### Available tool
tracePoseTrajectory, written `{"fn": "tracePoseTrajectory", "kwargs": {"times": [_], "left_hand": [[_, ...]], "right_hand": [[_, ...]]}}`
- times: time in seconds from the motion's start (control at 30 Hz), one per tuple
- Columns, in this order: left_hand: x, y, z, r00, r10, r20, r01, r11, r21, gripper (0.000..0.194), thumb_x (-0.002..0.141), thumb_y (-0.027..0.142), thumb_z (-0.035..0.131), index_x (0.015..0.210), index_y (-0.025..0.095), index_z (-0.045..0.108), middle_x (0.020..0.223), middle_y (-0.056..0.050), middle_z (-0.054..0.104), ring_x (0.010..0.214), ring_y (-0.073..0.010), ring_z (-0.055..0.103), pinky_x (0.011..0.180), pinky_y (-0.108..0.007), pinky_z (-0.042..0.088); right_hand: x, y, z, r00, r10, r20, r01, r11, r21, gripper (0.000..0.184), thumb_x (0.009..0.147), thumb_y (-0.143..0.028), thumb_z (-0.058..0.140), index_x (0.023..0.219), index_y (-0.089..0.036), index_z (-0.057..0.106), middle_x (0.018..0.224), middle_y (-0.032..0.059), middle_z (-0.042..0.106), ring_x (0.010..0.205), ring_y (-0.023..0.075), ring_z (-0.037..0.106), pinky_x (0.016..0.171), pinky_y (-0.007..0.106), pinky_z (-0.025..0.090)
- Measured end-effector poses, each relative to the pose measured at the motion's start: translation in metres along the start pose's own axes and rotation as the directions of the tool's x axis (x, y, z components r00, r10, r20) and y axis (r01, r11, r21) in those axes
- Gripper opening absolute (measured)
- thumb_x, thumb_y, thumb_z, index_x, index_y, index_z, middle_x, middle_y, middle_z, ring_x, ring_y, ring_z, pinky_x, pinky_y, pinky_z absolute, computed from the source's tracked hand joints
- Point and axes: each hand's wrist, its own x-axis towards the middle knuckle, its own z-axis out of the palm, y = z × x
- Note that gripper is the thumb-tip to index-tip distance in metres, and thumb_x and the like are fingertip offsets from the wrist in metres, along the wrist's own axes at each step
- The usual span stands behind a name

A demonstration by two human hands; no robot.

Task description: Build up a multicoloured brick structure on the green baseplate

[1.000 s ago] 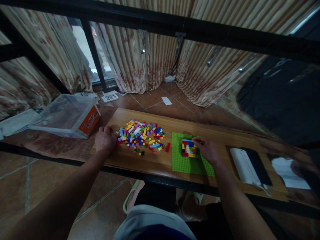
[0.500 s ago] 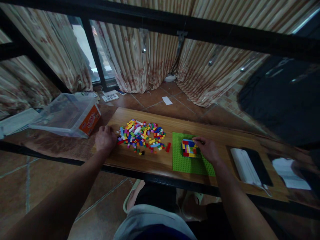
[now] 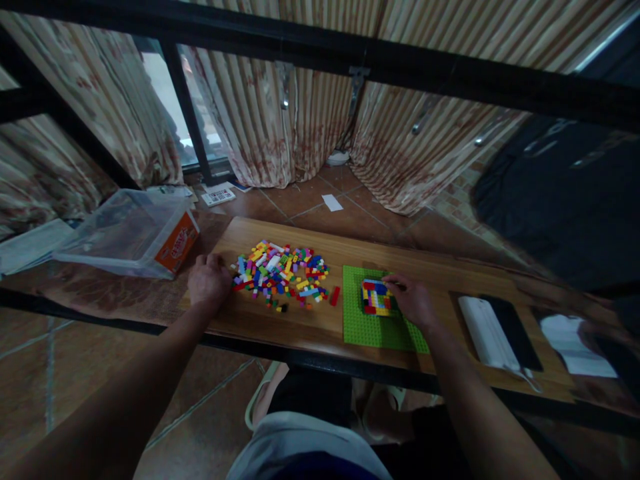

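Observation:
A green studded baseplate (image 3: 357, 328) lies on the wooden board. On it sits a small, roughly square toy-brick build (image 3: 375, 299) in red, yellow, blue and white. My right hand (image 3: 414, 301) is at its far right corner, fingertips pinched together there; whatever is between them is too small to make out. To the left spreads a pile of loose coloured bricks (image 3: 280, 270). One long red brick (image 3: 335, 296) lies apart, between pile and baseplate. My left hand (image 3: 207, 281) rests on the board at the pile's left edge, fingers curled down, with their tips hidden.
A clear plastic bin (image 3: 125, 233) with an orange label stands left of the wooden board (image 3: 280, 327). At the right lie a white pouch (image 3: 490, 333), a dark flat object (image 3: 517, 333) and white paper (image 3: 580, 347). Curtains hang behind a dark bar across the top.
The whole view has shifted very slightly. My right hand stays at the build's far right corner with only a small finger movement; my left hand has hardly moved.

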Motion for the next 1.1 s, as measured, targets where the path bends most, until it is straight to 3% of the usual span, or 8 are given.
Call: {"fn": "tracePoseTrajectory", "kwargs": {"times": [0.4,1.1], "left_hand": [[-0.001,0.002,-0.002,1.000,-0.008,0.005,0.008,1.000,-0.004,0.034,0.088,0.025,0.042,0.113,0.014,0.062,0.115,-0.015,0.059,0.098,-0.0288,0.060,0.075,-0.035,0.046],[0.000,0.000,0.000,1.000,0.005,0.001,-0.005,1.000,-0.014,0.033,0.089,0.024,0.042,0.112,0.013,0.063,0.115,-0.017,0.058,0.097,-0.0290,0.060,0.074,-0.036,0.046]], "right_hand": [[0.003,0.002,-0.002,1.000,0.025,0.000,-0.025,0.999,0.032,0.020,0.076,-0.036,0.059,0.080,-0.023,0.073,0.087,0.0048,0.076,0.083,0.0228,0.068,0.081,0.037,0.052],[0.004,0.020,0.005,0.983,0.181,0.032,-0.182,0.932,0.313,0.039,0.067,-0.057,0.072,0.083,-0.021,0.075,0.091,0.0068,0.076,0.087,0.0230,0.068,0.084,0.040,0.052]]}}
